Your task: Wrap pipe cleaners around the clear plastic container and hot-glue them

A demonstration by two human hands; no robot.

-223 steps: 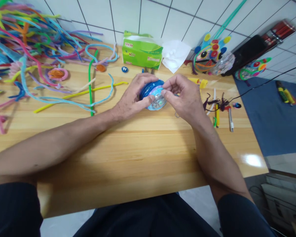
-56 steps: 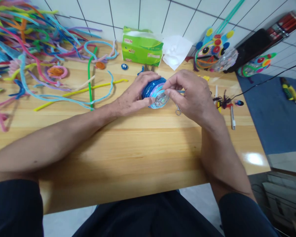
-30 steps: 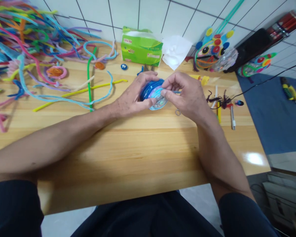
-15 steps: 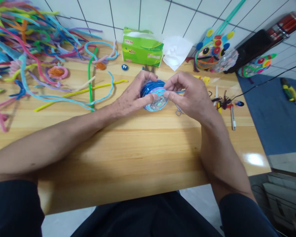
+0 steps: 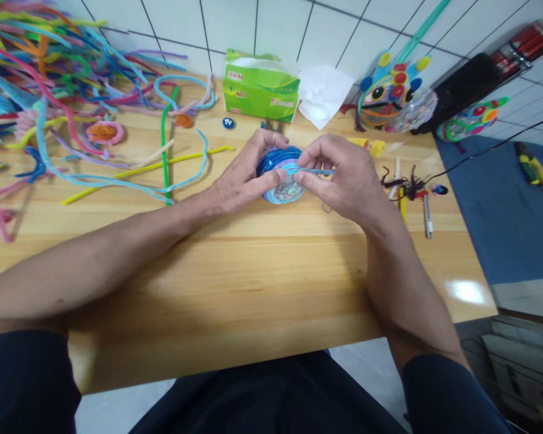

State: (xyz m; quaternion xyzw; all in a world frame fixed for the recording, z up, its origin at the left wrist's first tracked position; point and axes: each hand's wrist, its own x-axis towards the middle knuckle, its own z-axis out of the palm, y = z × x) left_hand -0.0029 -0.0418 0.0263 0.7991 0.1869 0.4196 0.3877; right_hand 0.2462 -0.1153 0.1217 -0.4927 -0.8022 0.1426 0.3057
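A round, clear-bottomed piece [image 5: 286,189] wrapped in blue, purple and light blue pipe cleaner is held above the table. My left hand [image 5: 256,166] grips its left side, thumb on the near face and fingers over the top. Thumb and forefinger of my right hand [image 5: 339,169] pinch a light blue pipe cleaner [image 5: 323,172] along the piece's right edge. Part of the wrapping is hidden behind my fingers. Below my right hand, a scissors handle ring [image 5: 327,207] peeks out.
Loose pipe cleaners [image 5: 72,84] pile up at the left. A green tissue pack [image 5: 261,87] and white tissue [image 5: 324,96] lie at the back. Decorated figures [image 5: 389,96] and a dark flask [image 5: 470,84] stand at the back right, near a pen-like tool [image 5: 428,217].
My right hand has shifted slightly left along the piece, its pinch now nearer my left thumb. The scissors are more covered. My left hand is nearly still.
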